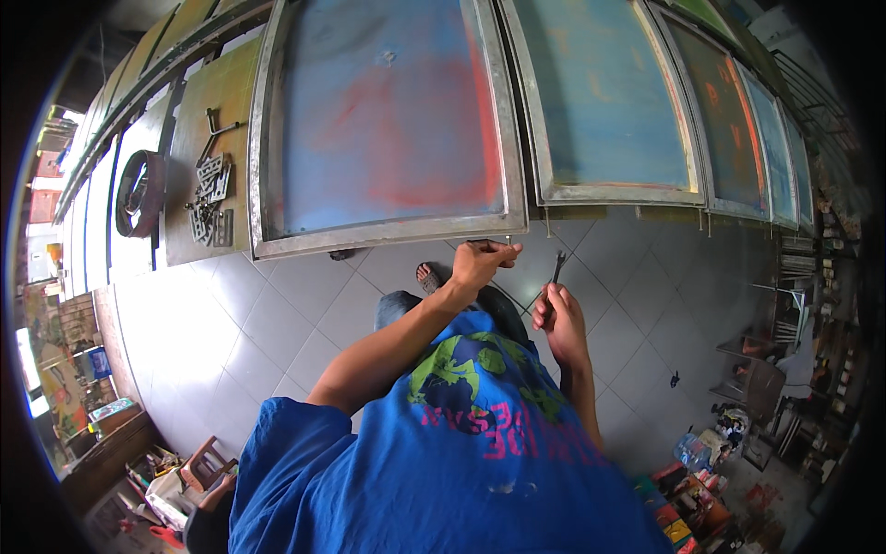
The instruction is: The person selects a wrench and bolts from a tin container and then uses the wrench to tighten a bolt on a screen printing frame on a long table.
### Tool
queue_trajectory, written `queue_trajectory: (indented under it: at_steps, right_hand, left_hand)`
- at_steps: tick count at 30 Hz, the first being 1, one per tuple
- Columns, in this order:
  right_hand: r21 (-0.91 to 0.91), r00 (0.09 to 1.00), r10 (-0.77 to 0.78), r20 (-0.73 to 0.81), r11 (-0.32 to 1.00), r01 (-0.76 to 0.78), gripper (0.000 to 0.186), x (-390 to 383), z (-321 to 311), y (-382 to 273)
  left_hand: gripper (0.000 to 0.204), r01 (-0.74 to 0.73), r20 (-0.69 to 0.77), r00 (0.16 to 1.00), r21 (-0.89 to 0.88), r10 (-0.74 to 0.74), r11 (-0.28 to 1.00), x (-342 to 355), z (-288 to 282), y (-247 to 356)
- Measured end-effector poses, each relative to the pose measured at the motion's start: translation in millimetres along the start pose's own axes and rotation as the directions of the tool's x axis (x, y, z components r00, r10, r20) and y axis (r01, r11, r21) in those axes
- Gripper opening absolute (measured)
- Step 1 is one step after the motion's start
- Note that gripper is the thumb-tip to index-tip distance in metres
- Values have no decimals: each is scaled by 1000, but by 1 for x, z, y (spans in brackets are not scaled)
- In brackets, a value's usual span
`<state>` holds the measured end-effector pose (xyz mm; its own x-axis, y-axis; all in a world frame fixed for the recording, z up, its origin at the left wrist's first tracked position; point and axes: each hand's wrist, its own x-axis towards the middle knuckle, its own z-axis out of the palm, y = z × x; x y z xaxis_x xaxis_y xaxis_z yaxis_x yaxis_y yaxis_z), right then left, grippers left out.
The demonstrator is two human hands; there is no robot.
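My left hand (481, 265) is raised to the near right corner of a large metal-framed screen (388, 233) with a blue, red-smeared mesh. Its fingers are pinched at the lower end of a small bolt (508, 239) that sticks out of the frame's near edge; whether a nut is between them is too small to tell. In my right hand (561, 319) is an open-end wrench (558, 267), held by its handle with the jaw pointing away from me. The wrench is apart from the frame, a little right of my left hand.
More framed screens (609, 196) continue along the right, with thin bolts hanging from their near edges. On a board (185, 242) at left lie metal brackets (212, 185), a Y-shaped wrench (214, 131) and a dark round container (140, 194). Clutter (688, 499) and a wooden stool (208, 463) stand on the floor behind.
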<state>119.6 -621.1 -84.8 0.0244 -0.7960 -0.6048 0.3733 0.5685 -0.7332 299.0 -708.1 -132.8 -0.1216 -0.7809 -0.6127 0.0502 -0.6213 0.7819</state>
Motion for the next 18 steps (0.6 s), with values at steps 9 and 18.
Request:
queue_trajectory:
  at_steps: [9, 18]
  right_hand:
    - [-201, 995, -98, -22, 975, 92, 23, -1, -25, -7]
    - [-658, 912, -366, 188, 642, 393, 26, 29, 34, -17]
  left_hand:
    - [33, -129, -29, 991, 24, 130, 991, -7, 6, 0]
    - [28, -17, -9, 1000, 96, 18, 995, -11, 6, 9]
